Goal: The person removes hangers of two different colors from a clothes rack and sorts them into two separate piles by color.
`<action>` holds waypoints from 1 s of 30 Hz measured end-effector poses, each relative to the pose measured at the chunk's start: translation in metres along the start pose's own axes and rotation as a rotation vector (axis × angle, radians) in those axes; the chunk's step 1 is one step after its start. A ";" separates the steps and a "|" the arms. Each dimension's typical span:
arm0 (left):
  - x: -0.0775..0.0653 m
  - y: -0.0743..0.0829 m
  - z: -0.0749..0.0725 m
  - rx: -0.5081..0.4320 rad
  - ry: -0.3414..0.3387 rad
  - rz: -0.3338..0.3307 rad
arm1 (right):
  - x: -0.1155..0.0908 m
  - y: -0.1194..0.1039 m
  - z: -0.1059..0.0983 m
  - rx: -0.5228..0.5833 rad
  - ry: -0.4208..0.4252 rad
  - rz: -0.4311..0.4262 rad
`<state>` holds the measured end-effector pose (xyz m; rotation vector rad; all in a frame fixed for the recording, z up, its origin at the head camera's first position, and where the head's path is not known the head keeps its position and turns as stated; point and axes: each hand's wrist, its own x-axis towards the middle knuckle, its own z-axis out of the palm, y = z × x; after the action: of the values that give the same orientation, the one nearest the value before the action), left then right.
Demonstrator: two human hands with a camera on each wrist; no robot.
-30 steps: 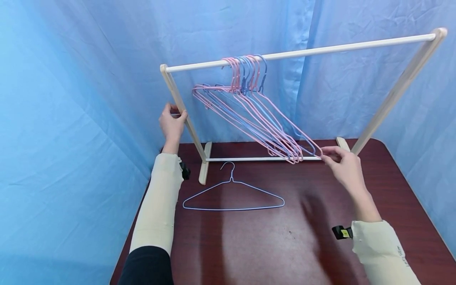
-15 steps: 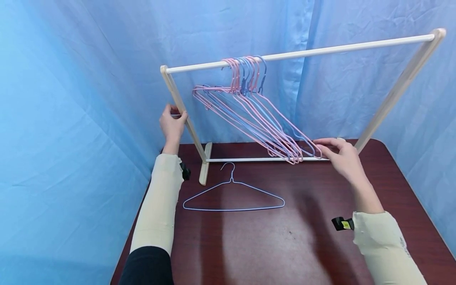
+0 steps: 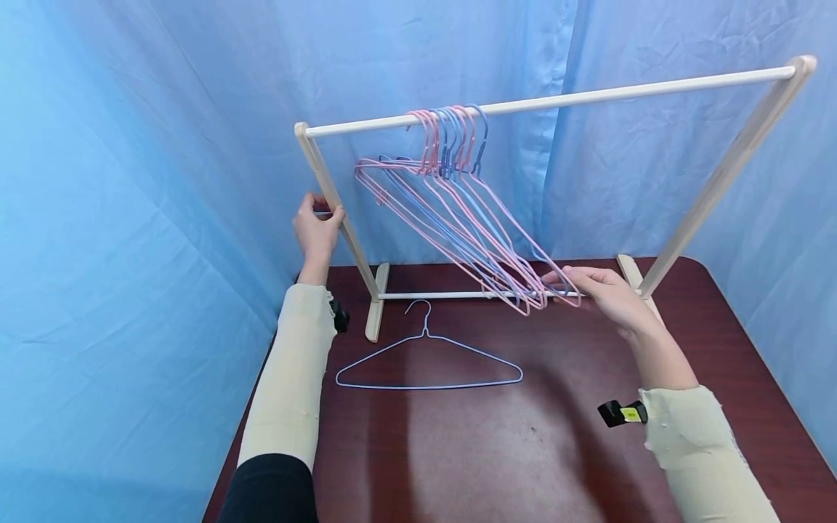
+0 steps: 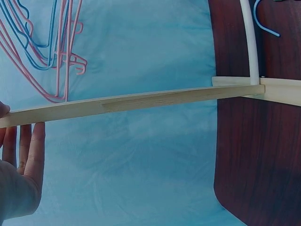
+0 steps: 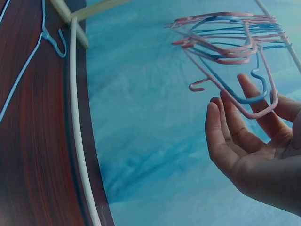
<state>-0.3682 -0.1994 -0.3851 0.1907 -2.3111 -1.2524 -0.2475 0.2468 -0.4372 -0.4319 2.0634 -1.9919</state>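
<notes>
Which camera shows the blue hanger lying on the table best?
The head view: the blue hanger shows whole there, lying on the table. The left wrist view catches only part of its hook; the right wrist, its hook and some frame.

We take the head view from above the counter (image 3: 458, 450), facing forward and down; it is the most distant and spans the rack (image 3: 628, 92) end to end. We take the left wrist view close beside the left hand (image 4: 21, 186), turned sideways: the left upright (image 4: 141, 104) crosses it nearly level. We take the right wrist view close beside the right hand (image 5: 254, 155), also turned, with the bottom rod (image 5: 77, 122) running top to bottom. Both wrist views share the suspended hangers (image 3: 471, 232), this rod and the curtain (image 3: 131, 254) with the head view.
</notes>
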 end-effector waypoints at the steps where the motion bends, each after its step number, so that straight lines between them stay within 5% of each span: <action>1: 0.000 0.000 0.000 0.000 -0.001 -0.001 | 0.001 0.000 0.000 0.042 -0.022 -0.001; 6: 0.002 -0.001 0.000 -0.001 -0.002 0.005 | 0.000 -0.003 0.000 0.160 -0.086 -0.014; 11: 0.003 -0.002 0.000 -0.008 -0.004 0.004 | -0.001 -0.005 0.004 0.222 -0.037 -0.034; 21: 0.002 -0.003 -0.001 -0.009 -0.001 -0.002 | -0.012 -0.016 0.010 0.265 0.325 -0.061; 30: 0.001 -0.003 0.000 -0.035 0.000 -0.008 | -0.020 -0.027 0.016 0.333 0.537 -0.270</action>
<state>-0.3689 -0.2014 -0.3874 0.1889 -2.2887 -1.2956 -0.2214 0.2389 -0.4113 -0.1164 1.9543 -2.8044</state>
